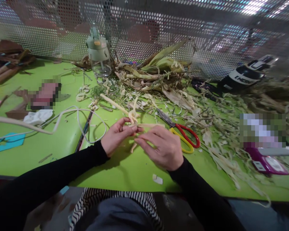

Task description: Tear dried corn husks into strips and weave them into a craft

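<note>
A pale husk strip (pixel 133 118), looped into a knot, is pinched between the thumb and fingers of my left hand (pixel 120 132). One length stretches from the knot to the upper left, and another runs right, behind my right hand (pixel 162 146). My right hand is closed, thumb against fingers, just below and right of the knot. A short strip end (pixel 133 148) hangs by its fingertips; their exact grip is partly hidden. Scissors (pixel 185 136) with one red and one yellow handle lie just beyond my right hand, blades pointing to the upper left.
Dry husks (pixel 156 70) and shreds heap along a perforated metal screen (pixel 139 29). A clear bottle (pixel 98 56) stands at the back; a black bottle (pixel 243 77) leans at right. A white cable (pixel 80 110) loops left on the green table (pixel 106 175). A purple packet (pixel 267 162) lies right.
</note>
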`<state>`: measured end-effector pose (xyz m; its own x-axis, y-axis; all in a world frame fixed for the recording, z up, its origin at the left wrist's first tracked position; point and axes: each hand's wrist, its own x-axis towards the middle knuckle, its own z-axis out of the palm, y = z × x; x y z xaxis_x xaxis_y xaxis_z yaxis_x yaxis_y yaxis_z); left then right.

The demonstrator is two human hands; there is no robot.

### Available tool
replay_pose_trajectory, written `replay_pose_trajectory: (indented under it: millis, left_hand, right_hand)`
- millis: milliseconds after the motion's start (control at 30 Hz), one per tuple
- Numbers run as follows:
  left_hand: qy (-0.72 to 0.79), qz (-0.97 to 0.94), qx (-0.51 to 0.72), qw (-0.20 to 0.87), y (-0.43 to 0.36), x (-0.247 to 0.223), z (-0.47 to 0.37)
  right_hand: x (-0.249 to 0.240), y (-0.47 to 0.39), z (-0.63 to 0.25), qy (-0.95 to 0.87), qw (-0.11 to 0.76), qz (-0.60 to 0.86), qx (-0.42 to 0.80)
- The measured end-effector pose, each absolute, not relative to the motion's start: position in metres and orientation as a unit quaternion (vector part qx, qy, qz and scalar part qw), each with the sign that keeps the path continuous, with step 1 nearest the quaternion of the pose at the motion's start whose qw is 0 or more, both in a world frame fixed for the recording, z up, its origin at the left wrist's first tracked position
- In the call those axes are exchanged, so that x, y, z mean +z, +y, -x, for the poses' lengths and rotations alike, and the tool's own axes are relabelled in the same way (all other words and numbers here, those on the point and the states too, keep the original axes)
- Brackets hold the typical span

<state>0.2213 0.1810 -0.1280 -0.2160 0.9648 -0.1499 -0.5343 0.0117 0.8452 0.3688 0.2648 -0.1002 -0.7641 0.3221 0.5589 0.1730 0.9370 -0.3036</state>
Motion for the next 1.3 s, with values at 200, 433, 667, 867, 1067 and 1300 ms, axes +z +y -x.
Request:
replay_pose_trajectory:
  millis: [200,433,667,867,1067,1300]
  left_hand:
    - [0.46,-0.252,0.671,0.525,0.182,-0.124,-0.227]
    - [0.468,-0.268,0.655,0.53,0.181,-0.126,-0.227]
    - [0.504,-0.29,0.66,0.475,0.179,-0.119,-0.22]
    - [0.499,-0.309,0.655,0.475,0.179,-0.112,-0.212]
    - [0.514,-0.338,0.603,0.509,0.181,-0.118,-0.209]
    - [0.529,-0.389,0.544,0.523,0.178,-0.114,-0.214]
  right_hand:
    - [-0.113,0.259,-0.354,-0.903,0.216,0.224,0.297]
    - [-0.109,0.261,-0.353,-0.857,0.17,0.233,0.426]
    - [-0.113,0.253,-0.353,-0.911,0.076,0.11,0.39]
    - [-0.115,0.25,-0.356,-0.933,0.059,0.057,0.35]
    - [-0.108,0.268,-0.36,-0.904,0.309,0.239,0.175]
    - [-0.108,0.271,-0.36,-0.937,0.216,0.237,0.137]
